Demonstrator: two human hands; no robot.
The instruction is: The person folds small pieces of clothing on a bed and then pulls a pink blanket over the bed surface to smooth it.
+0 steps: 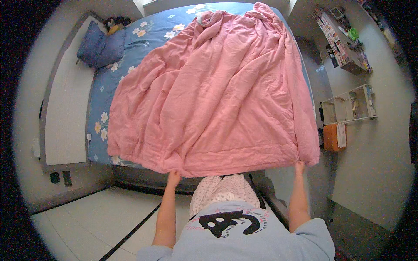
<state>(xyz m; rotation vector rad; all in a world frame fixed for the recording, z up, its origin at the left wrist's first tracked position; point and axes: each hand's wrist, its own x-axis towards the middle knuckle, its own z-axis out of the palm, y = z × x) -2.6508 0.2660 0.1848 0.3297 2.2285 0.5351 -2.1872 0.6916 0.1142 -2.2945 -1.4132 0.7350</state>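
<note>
A pink quilt [225,94] lies spread in folds over a bed with a blue floral sheet [106,94]. My left hand [174,177] grips the quilt's near edge, left of my legs. Farther right, my right hand [299,165] is closed on the same edge, close to the quilt's right corner. Between the two hands the edge is stretched fairly straight. At the far side the quilt is bunched, and a bit of pale lining shows there. The fingertips of both hands are partly hidden by the fabric.
A dark blue pillow [101,45] rests at the bed's upper left, against the pale headboard [68,98]. To the right stand a white shelf rack [347,104], an orange box [329,137] and a desk or cabinet with small items [351,62]. Pale floor tiles [88,225] show at lower left.
</note>
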